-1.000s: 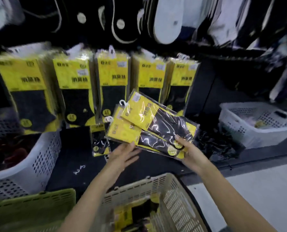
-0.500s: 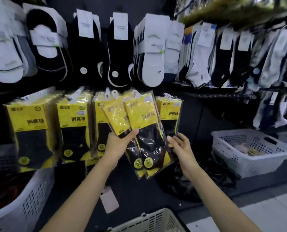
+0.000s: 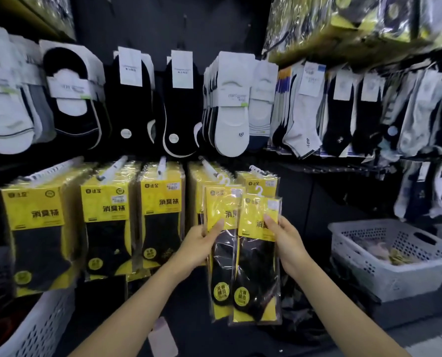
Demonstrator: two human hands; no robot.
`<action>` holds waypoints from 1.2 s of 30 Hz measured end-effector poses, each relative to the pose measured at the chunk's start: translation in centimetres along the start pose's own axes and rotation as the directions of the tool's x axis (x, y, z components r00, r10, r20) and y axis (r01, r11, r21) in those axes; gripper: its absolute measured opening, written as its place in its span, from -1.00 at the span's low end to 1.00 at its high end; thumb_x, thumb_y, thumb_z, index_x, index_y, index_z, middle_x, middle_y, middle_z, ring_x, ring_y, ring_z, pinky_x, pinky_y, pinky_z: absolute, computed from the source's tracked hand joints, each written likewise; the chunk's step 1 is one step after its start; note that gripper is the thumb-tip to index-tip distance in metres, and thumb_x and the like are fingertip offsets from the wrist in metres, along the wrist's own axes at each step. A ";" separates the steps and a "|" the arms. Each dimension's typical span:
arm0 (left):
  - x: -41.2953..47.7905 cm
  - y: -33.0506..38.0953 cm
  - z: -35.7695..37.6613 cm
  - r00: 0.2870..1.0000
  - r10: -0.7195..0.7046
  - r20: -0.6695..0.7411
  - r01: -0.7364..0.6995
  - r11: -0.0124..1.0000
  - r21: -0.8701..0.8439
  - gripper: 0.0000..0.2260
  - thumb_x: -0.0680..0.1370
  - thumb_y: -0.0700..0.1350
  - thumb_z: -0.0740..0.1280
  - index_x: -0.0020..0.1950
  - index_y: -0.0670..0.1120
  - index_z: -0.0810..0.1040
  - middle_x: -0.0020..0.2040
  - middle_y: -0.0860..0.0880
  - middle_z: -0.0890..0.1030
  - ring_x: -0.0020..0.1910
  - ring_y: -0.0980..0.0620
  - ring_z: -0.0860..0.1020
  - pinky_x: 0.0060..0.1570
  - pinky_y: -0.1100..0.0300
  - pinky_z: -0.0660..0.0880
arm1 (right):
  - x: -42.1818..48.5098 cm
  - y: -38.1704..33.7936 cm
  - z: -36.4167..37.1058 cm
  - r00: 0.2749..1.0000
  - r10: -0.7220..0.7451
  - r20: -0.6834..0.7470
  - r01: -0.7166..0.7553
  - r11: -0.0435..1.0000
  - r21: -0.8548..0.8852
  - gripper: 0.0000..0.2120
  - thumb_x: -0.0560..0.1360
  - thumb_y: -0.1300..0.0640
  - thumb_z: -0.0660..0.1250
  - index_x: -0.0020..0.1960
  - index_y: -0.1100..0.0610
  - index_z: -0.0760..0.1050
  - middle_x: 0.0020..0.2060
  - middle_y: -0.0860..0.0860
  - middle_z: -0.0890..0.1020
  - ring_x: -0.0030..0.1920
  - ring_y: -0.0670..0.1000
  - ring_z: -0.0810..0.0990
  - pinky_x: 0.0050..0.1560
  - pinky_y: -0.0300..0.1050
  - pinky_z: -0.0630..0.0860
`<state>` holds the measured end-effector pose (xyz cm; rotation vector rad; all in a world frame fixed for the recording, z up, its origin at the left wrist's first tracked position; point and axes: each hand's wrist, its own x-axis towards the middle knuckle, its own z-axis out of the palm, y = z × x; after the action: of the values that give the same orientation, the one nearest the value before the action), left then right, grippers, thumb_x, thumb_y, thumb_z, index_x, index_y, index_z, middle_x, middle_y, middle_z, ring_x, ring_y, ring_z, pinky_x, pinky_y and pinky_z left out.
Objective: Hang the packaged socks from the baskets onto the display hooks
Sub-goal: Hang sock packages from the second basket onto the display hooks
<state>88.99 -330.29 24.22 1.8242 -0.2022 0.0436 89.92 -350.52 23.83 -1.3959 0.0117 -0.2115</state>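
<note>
I hold two yellow-and-black sock packets upright in front of the display. My left hand (image 3: 199,243) grips the left packet (image 3: 221,256) at its left edge, thumb on the front. My right hand (image 3: 286,243) pinches the right packet (image 3: 257,269) by its right edge; this packet overlaps the other. White plastic hangers stick up from both tops, just below the display hook (image 3: 207,166) that carries a row of the same yellow packets (image 3: 196,186). Further filled hooks with yellow packets (image 3: 160,210) run to the left.
Loose white and black socks (image 3: 230,112) hang on the row above. A white perforated basket (image 3: 392,256) with a few items stands at the right. Another white basket (image 3: 34,328) is at the lower left. Bagged stock (image 3: 343,24) overhangs at the top right.
Both packets came up from low over the basket to the hooks and turned upright. My right hand has now taken hold of the right packet, which sits apart from the left one.
</note>
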 end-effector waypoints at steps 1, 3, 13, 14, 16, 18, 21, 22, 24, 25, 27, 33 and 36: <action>0.2 0.1 -0.1 0.999 0.016 -0.034 -0.016 1.000 -0.001 -0.62 0.51 0.23 0.22 -0.35 -0.01 0.34 -0.56 0.13 0.36 -0.52 0.20 0.40 -0.39 0.42 0.34 | 0.6 -0.1 -0.9 0.999 0.019 -0.043 -0.018 1.000 0.010 -0.76 0.55 0.03 0.32 0.14 0.13 0.55 0.05 0.05 0.68 0.08 0.07 0.64 0.17 0.03 0.54; 0.9 0.6 -0.8 0.991 0.057 -0.121 -0.056 0.998 0.014 -0.64 0.54 0.16 0.25 -0.39 0.03 0.33 -0.65 0.14 0.33 -0.62 0.25 0.34 -0.52 0.47 0.29 | 2.2 -0.8 -2.7 0.990 0.005 -0.140 -0.003 1.000 0.018 -0.76 0.56 0.04 0.30 0.15 0.16 0.54 0.05 0.06 0.66 0.07 0.08 0.62 0.18 0.06 0.52; 3.9 2.1 -2.9 0.940 0.182 -0.290 -0.170 0.983 0.066 -0.55 0.51 0.16 0.27 -0.41 -0.05 0.18 -0.59 0.08 0.17 -0.59 0.13 0.16 -0.47 0.29 0.17 | 9.7 -1.8 -4.4 0.982 -0.142 -0.129 0.117 0.977 -0.181 -0.90 0.55 0.13 0.32 0.05 0.11 0.52 0.02 0.07 0.65 0.04 0.07 0.63 0.11 -0.04 0.52; 4.1 2.2 -3.0 0.938 0.192 -0.288 -0.180 0.981 0.067 -0.55 0.51 0.15 0.28 -0.42 -0.03 0.19 -0.60 0.08 0.17 -0.60 0.15 0.17 -0.47 0.30 0.18 | 10.3 -1.6 -4.0 0.983 -0.149 -0.109 0.127 0.974 -0.188 -0.87 0.54 0.14 0.33 0.08 0.13 0.52 0.00 0.06 0.65 0.01 0.04 0.63 0.08 -0.07 0.53; 4.2 2.4 -3.1 0.936 0.204 -0.288 -0.194 0.979 0.064 -0.56 0.51 0.15 0.28 -0.42 -0.03 0.21 -0.60 0.08 0.19 -0.60 0.17 0.18 -0.46 0.30 0.20 | 11.2 -1.2 -3.2 0.984 -0.163 -0.069 0.147 0.970 -0.193 -0.82 0.54 0.14 0.33 0.12 0.15 0.53 -0.01 0.02 0.66 -0.03 -0.01 0.63 -0.01 -0.15 0.53; 4.3 2.6 -3.2 0.936 0.197 -0.292 -0.193 0.980 0.044 -0.58 0.50 0.16 0.28 -0.37 -0.07 0.25 -0.55 0.09 0.19 -0.55 0.14 0.21 -0.42 0.30 0.23 | 11.9 -0.8 -2.4 0.986 -0.163 -0.035 0.153 0.969 -0.192 -0.79 0.54 0.15 0.33 0.16 0.17 0.53 0.01 0.03 0.66 -0.03 -0.03 0.63 -0.07 -0.21 0.53; 4.5 2.7 -3.4 0.937 0.163 -0.310 -0.155 0.987 0.051 -0.56 0.50 0.18 0.28 -0.37 -0.07 0.21 -0.54 0.09 0.18 -0.54 0.13 0.20 -0.39 0.27 0.21 | 12.8 0.0 -1.4 0.987 -0.148 -0.058 0.135 0.974 -0.182 -0.77 0.52 0.13 0.35 0.15 0.20 0.53 0.04 0.09 0.66 -0.01 0.01 0.63 -0.07 -0.20 0.53; 4.6 2.7 -3.4 0.936 0.164 -0.313 -0.154 0.986 0.056 -0.55 0.50 0.17 0.28 -0.39 -0.05 0.18 -0.57 0.09 0.18 -0.56 0.14 0.19 -0.41 0.29 0.20 | 13.0 0.3 -1.0 0.985 -0.144 -0.097 0.125 0.976 -0.178 -0.77 0.51 0.12 0.38 0.12 0.19 0.53 0.03 0.10 0.65 -0.02 0.01 0.62 -0.05 -0.19 0.52; 4.7 2.8 -3.5 0.932 0.168 -0.320 -0.156 0.986 0.064 -0.54 0.51 0.16 0.28 -0.41 -0.03 0.16 -0.61 0.09 0.17 -0.60 0.17 0.17 -0.45 0.32 0.18 | 13.3 0.7 -0.4 0.971 -0.116 -0.211 0.079 0.981 -0.177 -0.71 0.46 0.07 0.44 0.10 0.18 0.51 0.01 0.09 0.62 -0.01 0.01 0.58 0.01 -0.17 0.47; 4.7 2.8 -3.4 0.931 0.166 -0.326 -0.155 0.986 0.061 -0.54 0.51 0.16 0.28 -0.41 -0.03 0.15 -0.62 0.09 0.17 -0.61 0.17 0.17 -0.47 0.33 0.18 | 13.3 0.8 -0.2 0.956 -0.093 -0.277 0.047 0.985 -0.169 -0.66 0.44 0.05 0.46 0.12 0.19 0.49 0.01 0.08 0.60 0.01 0.02 0.55 0.04 -0.16 0.44; 4.6 2.6 -3.3 0.928 0.172 -0.332 -0.167 0.985 0.044 -0.55 0.51 0.14 0.30 -0.42 -0.03 0.17 -0.65 0.09 0.20 -0.64 0.17 0.21 -0.51 0.38 0.21 | 13.0 0.9 -0.1 0.916 -0.080 -0.394 0.011 0.985 -0.174 -0.60 0.41 0.03 0.48 0.13 0.19 0.45 0.03 0.07 0.55 0.05 0.04 0.52 0.04 -0.14 0.41; 4.4 1.7 -2.1 0.950 0.139 -0.278 -0.152 0.988 -0.023 -0.60 0.48 0.19 0.31 -0.32 -0.11 0.37 -0.50 0.06 0.32 -0.47 0.09 0.35 -0.40 0.37 0.30 | 9.0 0.1 0.7 0.932 -0.170 -0.320 0.121 0.979 -0.166 -0.73 0.50 0.01 0.37 0.10 0.15 0.47 0.10 0.08 0.56 0.08 0.03 0.54 0.10 -0.15 0.43; 4.2 1.7 -0.6 0.968 0.119 -0.219 -0.134 0.990 -0.052 -0.58 0.41 0.23 0.37 -0.30 -0.11 0.39 -0.48 0.05 0.34 -0.45 0.05 0.38 -0.31 0.27 0.34 | 6.1 -0.9 2.2 0.993 -0.120 -0.022 0.118 0.990 -0.076 -0.74 0.54 -0.06 0.28 0.07 0.10 0.53 0.06 0.07 0.63 0.07 0.04 0.61 0.13 -0.08 0.53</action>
<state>92.91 -330.64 26.52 1.7240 -0.1641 0.3199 96.10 -349.46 25.86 -1.4692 -0.0416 -0.3317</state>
